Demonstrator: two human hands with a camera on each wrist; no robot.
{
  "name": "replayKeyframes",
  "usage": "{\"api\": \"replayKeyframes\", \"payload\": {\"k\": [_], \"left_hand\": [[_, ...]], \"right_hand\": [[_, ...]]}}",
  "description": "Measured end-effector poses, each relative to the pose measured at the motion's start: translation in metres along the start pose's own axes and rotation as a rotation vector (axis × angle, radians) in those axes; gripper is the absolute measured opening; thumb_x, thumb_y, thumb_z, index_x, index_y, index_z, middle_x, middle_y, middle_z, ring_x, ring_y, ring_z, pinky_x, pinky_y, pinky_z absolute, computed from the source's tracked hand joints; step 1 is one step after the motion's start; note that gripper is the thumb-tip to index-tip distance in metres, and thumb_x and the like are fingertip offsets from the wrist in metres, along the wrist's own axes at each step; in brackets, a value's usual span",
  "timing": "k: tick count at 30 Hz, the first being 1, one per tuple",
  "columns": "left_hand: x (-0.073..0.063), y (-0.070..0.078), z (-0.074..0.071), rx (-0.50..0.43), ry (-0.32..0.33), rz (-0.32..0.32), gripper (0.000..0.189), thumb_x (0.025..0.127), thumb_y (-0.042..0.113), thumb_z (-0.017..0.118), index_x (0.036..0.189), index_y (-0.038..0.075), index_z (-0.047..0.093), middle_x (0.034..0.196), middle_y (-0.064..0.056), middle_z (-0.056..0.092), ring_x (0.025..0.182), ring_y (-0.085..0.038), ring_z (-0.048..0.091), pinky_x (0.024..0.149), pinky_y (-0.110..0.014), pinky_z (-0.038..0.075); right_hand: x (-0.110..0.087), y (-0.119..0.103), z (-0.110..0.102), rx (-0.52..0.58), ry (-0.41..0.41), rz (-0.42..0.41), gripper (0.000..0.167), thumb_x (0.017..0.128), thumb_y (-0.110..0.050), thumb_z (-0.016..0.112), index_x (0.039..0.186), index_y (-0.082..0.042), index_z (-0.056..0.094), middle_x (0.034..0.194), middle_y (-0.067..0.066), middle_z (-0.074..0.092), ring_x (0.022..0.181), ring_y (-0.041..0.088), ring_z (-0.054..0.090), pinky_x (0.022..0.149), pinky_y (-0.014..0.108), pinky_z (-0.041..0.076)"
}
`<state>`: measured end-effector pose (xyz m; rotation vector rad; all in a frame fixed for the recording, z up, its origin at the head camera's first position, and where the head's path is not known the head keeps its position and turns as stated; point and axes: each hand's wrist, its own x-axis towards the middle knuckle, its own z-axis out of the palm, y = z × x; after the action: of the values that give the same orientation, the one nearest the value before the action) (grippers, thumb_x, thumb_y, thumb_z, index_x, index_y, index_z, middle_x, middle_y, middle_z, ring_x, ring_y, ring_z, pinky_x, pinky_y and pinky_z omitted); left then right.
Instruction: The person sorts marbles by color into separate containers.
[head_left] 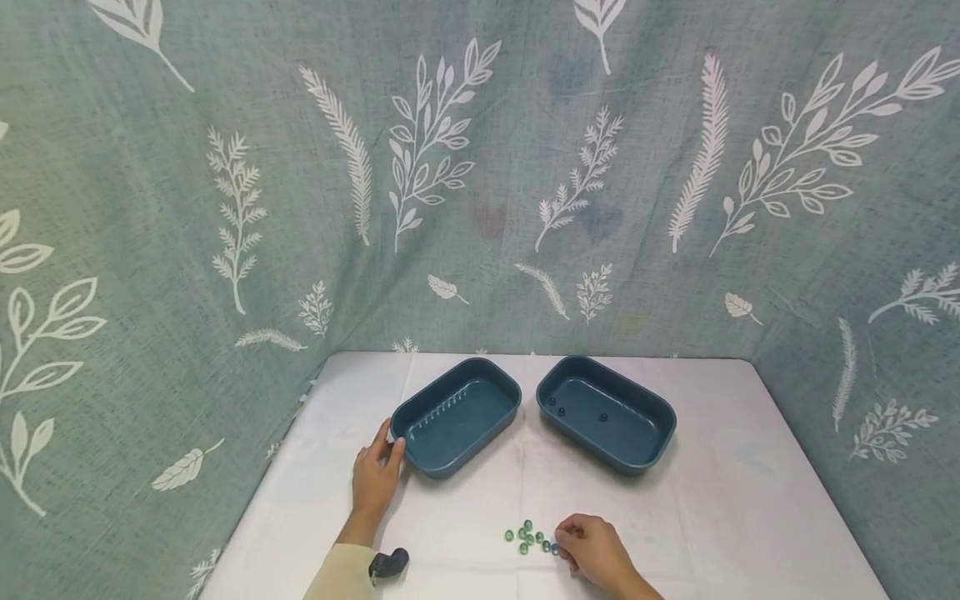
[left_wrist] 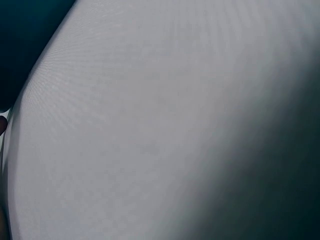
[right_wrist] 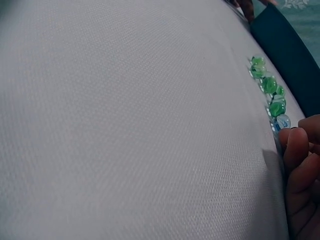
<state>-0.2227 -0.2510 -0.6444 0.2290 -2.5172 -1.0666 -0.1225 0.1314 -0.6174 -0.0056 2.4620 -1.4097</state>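
My left hand (head_left: 375,477) holds the near left end of a dark teal tray (head_left: 457,425), thumb at the rim and fingers along the outer side. The left wrist view shows mostly cloth, with part of this tray (left_wrist: 25,45) at its upper left. My right hand (head_left: 596,550) is low over the cloth, its fingers curled and their tips at a blue glass marble (head_left: 556,549). In the right wrist view the blue marble (right_wrist: 283,121) sits right against the fingertips; whether they pinch it I cannot tell. Several green glass marbles (head_left: 529,539) lie just left of it.
A second teal tray (head_left: 630,392) stands at the back right with 3 dark marbles (head_left: 603,417) inside. White cloth (head_left: 720,517) covers the table. Patterned green fabric (head_left: 480,275) hangs behind and at both sides. A dark band (head_left: 388,563) is on the left wrist.
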Motion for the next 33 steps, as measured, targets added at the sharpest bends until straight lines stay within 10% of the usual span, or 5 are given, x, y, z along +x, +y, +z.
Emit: {"api": "replayKeyframes", "payload": {"k": [33], "left_hand": [[0.000, 0.000, 0.000, 0.030, -0.025, -0.031, 0.059, 0.099, 0.051, 0.049, 0.149, 0.021, 0.040, 0.123, -0.016, 0.064, 0.130, -0.033, 0.046, 0.117, -0.049, 0.010]], "right_hand": [[0.006, -0.002, -0.019, 0.233, -0.016, 0.077, 0.012, 0.090, -0.008, 0.062, 0.098, -0.001, 0.069, 0.070, 0.004, 0.064, 0.050, 0.012, 0.055, 0.045, 0.025, 0.044]]}}
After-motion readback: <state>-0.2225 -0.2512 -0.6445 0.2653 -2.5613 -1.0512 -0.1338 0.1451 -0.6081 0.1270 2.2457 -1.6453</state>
